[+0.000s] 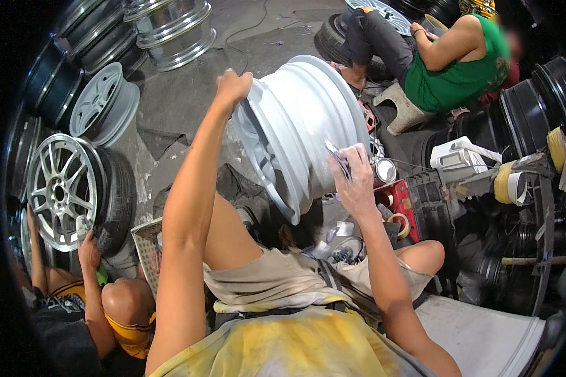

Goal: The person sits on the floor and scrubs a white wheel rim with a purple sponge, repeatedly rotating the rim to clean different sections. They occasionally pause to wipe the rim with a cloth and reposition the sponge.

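Note:
A pale grey wheel rim (305,119) is held tilted on its side in front of me, its spoked face turned to the lower left. My left hand (234,87) is closed over the rim's upper left edge. Against the barrel's right part, my right hand (355,176) pinches a small folded sheet (337,158), greyish with a purple tint, which looks like sandpaper. White dust coats the fingers of that hand.
At the lower left a person handles a silver spoked wheel (63,191) beside a tyre. Another person in green (459,69) sits on a stool (396,107) at the upper right. Rims (170,31) stand stacked at the back left. A red crate (396,210) with tape is near my right knee.

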{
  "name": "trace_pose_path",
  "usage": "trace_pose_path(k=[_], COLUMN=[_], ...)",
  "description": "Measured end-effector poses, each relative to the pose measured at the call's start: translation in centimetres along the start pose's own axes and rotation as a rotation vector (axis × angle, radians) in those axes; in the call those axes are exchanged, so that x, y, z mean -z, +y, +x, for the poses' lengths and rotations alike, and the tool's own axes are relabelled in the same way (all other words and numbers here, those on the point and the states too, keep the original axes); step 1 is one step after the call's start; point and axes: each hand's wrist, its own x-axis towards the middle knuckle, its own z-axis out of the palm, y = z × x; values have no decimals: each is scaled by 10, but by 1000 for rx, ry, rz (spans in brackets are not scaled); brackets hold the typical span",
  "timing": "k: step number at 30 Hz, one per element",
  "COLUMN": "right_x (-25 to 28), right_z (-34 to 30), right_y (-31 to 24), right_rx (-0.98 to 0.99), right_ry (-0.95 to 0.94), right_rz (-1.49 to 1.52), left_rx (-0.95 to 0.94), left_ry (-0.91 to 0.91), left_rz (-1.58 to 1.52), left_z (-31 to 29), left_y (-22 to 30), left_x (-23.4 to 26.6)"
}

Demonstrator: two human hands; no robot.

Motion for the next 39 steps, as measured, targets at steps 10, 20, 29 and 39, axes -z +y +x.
trace_pose_path(k=[10,20,29,39], right_x=[-30,-31,-33,-33], right_z=[28,35,41,37], right_y=[16,16,18,13], right_rx=[241,196,153,122], right_ry=[51,62,89,98], right_rz=[-350,-472,-446,-486], left_rx=[222,146,159,97], left_ry=[-225,-160,-158,-165], left_rz=[-388,-224,-114,-41], left_z=[-21,-16,-8,-14], left_y=[16,15,0,6], left_x=[20,18,12,19])
